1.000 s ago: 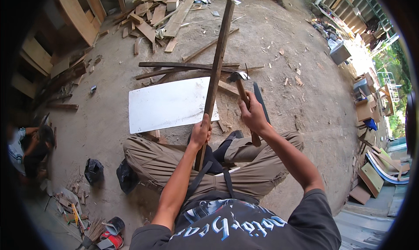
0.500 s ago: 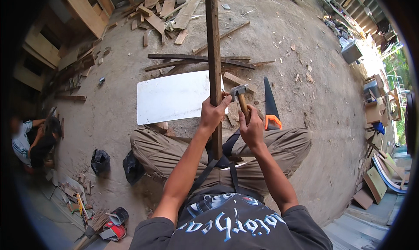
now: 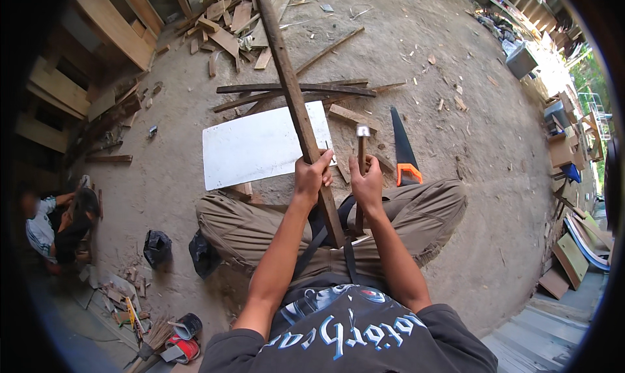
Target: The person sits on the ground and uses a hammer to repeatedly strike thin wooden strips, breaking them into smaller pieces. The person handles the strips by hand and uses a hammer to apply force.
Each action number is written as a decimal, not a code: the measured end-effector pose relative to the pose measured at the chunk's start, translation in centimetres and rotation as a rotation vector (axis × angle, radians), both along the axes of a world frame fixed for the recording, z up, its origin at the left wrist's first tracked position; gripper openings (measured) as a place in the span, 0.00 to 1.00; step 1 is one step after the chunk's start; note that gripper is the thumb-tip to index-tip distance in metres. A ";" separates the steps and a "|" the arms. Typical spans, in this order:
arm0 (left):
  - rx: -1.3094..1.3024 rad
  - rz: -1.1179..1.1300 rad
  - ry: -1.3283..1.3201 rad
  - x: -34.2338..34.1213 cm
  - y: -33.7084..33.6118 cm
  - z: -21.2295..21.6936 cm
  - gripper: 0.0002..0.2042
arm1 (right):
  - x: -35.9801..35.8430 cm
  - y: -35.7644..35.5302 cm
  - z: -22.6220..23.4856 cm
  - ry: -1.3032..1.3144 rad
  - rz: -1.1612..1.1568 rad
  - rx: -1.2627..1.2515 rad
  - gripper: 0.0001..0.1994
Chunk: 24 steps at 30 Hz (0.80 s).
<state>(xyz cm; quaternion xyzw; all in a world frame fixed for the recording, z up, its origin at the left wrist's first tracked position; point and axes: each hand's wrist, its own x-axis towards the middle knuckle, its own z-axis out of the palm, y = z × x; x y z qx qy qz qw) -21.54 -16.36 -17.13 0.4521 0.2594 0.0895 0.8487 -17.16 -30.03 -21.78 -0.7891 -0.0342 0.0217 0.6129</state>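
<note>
My left hand (image 3: 310,177) is wrapped round a long dark wooden batten (image 3: 284,65), which leans away to the far left with its near end by my lap. A thin dark piece, perhaps a nail, sticks up by the left fingertips; it is too small to be sure. In my right hand (image 3: 368,185) is a claw hammer (image 3: 362,132), gripped by its wooden handle with the metal head up, apart from the batten. Beneath the batten lies a white rectangular board (image 3: 244,151). A handsaw (image 3: 405,142) with an orange handle rests right of the hammer.
Several dark wood strips (image 3: 338,89) lie beyond the board, and scrap wood (image 3: 224,37) is piled farther back. Black plastic bags (image 3: 157,248) stand left of my crossed legs. Another person (image 3: 55,226) sits at the far left. A broom (image 3: 155,339) lies at the lower left.
The batten's far end has swung left and its near end right. The hammer has come away from the batten and turned upright, and my left hand has shifted slightly.
</note>
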 end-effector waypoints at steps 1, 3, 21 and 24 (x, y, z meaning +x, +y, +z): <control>0.026 -0.033 0.020 0.1 0.4 0.1 0.09 | 0.2 0.1 0.0 0.071 0.012 0.051 0.21; 0.089 -0.109 0.054 1.0 0.9 0.7 0.12 | 0.5 0.2 0.1 0.172 0.022 0.175 0.22; -0.113 -0.024 -0.198 5.7 3.0 -0.1 0.32 | -4.3 -1.4 -0.4 0.156 0.215 0.188 0.29; -0.186 0.140 -0.156 4.7 6.2 -2.0 0.34 | -5.1 -0.2 0.5 0.190 0.360 0.150 0.31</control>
